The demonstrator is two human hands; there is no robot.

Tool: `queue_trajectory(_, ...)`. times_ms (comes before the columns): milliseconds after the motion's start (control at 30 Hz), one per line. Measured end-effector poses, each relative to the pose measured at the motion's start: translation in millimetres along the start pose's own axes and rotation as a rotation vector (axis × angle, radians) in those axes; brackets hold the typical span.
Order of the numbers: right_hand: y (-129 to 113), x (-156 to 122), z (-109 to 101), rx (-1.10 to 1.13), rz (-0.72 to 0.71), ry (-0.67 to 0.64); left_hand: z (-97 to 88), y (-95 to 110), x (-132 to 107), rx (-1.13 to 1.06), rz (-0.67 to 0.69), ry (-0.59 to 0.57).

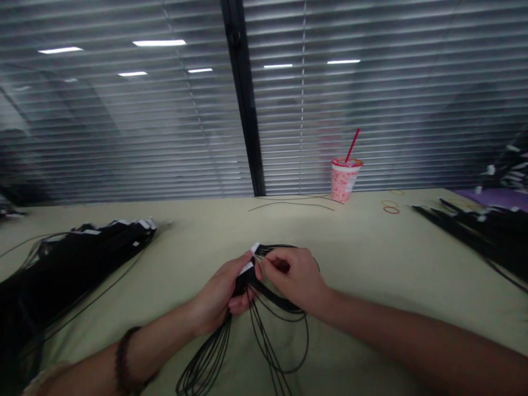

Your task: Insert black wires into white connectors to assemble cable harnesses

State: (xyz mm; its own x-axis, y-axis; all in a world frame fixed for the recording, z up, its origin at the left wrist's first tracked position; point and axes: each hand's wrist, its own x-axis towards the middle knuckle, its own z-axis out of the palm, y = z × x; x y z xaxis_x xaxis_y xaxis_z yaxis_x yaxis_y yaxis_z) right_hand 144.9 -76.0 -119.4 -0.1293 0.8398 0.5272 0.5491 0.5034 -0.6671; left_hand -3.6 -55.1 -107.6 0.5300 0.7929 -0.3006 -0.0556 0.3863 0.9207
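A bundle of thin black cords (264, 330) with small white tags at one end lies on the pale green table (363, 258) in front of me. My left hand (220, 294) is closed round the bundle just below the white tags. My right hand (295, 278) pinches some of the cords beside the tags, its fingers curled against my left thumb. The loose cord ends loop down toward the table's near edge. A dark bracelet sits on my left wrist.
A big pile of black tagged cords (78, 258) lies at the left, another pile (482, 231) at the right. A pink cup with a red straw (344, 179) stands at the back by the blinds. Rubber bands (391, 207) and a stray cord (292, 204) lie near it.
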Motion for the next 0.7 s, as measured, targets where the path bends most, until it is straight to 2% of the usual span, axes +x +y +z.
queue_trajectory(100,-0.3,0.2,-1.2,-0.049,-0.073,0.033,2.5,0.7,-1.1,0.032,0.020,0.016)
queue_trajectory(300,0.1,-1.8,-1.8,-0.057,-0.039,0.029,3.8,1.9,-1.8,0.032,0.012,0.001)
queue_trajectory(533,-0.4,-2.4,-3.1,-0.035,-0.088,0.062,2.7,1.3,0.3,0.047,-0.008,-0.014)
queue_trajectory(700,-1.2,-2.4,-3.7,-0.005,-0.046,0.037,3.8,1.6,0.1,0.113,-0.010,0.004)
